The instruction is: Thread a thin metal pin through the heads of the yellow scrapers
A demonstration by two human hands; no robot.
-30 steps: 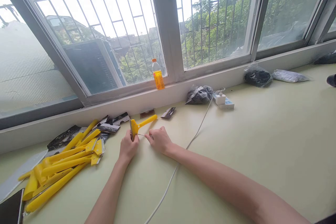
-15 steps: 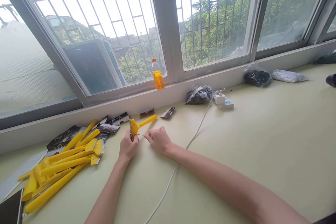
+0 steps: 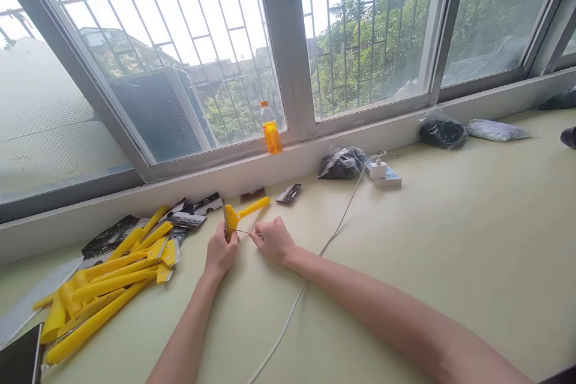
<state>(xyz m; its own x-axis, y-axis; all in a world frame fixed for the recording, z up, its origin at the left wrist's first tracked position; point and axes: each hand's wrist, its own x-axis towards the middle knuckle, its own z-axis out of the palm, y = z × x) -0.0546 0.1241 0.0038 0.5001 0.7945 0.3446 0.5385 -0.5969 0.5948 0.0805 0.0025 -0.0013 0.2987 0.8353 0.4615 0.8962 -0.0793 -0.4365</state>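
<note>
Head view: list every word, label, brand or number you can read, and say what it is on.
No text is legible.
Orange drink bottle on the sill: label too small to read.
Dark printed packets behind the yellow scrapers: markings blurred.
Power strip: print too small.
Yellow scraper held upright in the left hand: no marking visible.
Right hand holds a thin metal tool against it: none.

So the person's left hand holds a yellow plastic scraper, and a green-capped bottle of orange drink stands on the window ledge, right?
Not quite: the head view shows an orange cap on the bottle of orange drink. The left hand does hold the yellow plastic scraper.
</note>
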